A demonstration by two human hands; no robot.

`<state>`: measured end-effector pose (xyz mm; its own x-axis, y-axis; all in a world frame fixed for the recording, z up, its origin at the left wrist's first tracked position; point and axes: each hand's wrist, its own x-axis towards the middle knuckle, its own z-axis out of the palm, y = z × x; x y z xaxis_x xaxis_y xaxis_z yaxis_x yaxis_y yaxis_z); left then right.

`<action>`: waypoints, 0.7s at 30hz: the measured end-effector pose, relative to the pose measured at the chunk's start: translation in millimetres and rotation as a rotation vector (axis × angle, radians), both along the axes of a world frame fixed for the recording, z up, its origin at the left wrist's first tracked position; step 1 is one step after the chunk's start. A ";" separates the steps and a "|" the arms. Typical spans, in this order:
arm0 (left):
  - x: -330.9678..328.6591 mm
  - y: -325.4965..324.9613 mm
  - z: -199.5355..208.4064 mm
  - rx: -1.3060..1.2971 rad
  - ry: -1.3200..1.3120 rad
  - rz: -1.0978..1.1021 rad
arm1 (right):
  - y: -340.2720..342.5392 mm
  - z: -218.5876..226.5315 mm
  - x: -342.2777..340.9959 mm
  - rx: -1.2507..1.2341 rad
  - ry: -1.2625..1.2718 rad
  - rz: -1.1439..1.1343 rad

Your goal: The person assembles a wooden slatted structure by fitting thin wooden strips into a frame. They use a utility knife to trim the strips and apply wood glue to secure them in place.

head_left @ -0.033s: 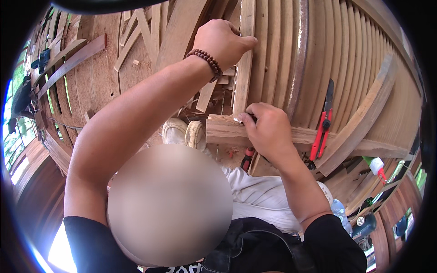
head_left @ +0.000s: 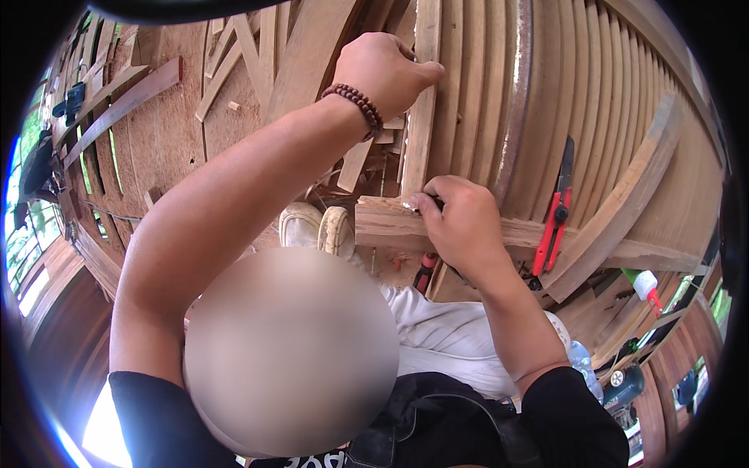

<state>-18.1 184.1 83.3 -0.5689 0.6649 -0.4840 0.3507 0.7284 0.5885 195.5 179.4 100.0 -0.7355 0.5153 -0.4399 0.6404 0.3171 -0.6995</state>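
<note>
A long, narrow wooden slat (head_left: 421, 144) runs away from me at the left end of a row of similar slats. White stuff that looks like glue lines its left edge. My left hand (head_left: 386, 70), a beaded bracelet at its wrist, grips the slat's far part, thumb on top and fingers curled over the left side. At the near end, my right hand (head_left: 460, 218) pinches the slat just above a wooden crosspiece (head_left: 390, 226). The right fingertips are partly hidden under that hand. The row of slats (head_left: 476, 93) lies directly right of the held one.
A red utility knife (head_left: 555, 210) with its blade out lies on the slats at right. Beside it rests a curved board (head_left: 620, 195). A white bottle with a red tip (head_left: 646, 285) is farther right. Loose strips (head_left: 222, 66) lie at far left; a red-handled tool (head_left: 424, 273) is below the crosspiece.
The slat and both hands have shifted very slightly to the right. The grip of each hand looks the same.
</note>
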 end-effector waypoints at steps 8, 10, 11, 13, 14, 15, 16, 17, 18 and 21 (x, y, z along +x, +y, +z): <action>-0.6 5.1 -3.8 0.015 -0.029 0.002 | 1.9 -3.8 -4.0 0.006 0.030 -0.075; -1.0 4.6 -5.4 0.024 -0.037 0.007 | 1.5 -4.4 -3.8 0.016 0.030 -0.072; -0.9 4.7 -5.6 0.029 -0.041 0.007 | 1.3 -4.4 -3.7 0.021 0.029 -0.071; -3.1 5.3 -1.5 0.004 -0.064 -0.020 | 1.4 -3.5 -2.8 0.032 0.028 -0.066; -3.4 5.6 0.7 -0.008 -0.075 -0.033 | 1.9 -1.1 -3.3 0.029 0.010 -0.079; -2.5 5.8 -0.2 -0.014 -0.074 -0.038 | 2.5 2.6 -4.6 0.027 -0.009 -0.091; -2.1 6.5 -1.2 -0.019 -0.070 -0.043 | 3.1 4.5 -5.2 0.024 -0.024 -0.104; -1.6 7.3 -1.9 -0.024 -0.066 -0.049 | 3.3 4.2 -3.9 0.024 -0.005 -0.109; -1.8 7.8 -2.3 -0.018 -0.074 -0.043 | 3.4 3.6 -2.3 0.023 0.014 -0.114; -2.1 6.6 -6.6 0.002 -0.078 -0.016 | 7.7 8.3 0.2 -0.080 0.100 -0.201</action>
<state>-20.2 190.7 76.8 -0.5190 0.6743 -0.5254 0.3149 0.7222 0.6158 195.7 187.2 108.3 -0.6635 0.6223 -0.4153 0.6115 0.1312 -0.7803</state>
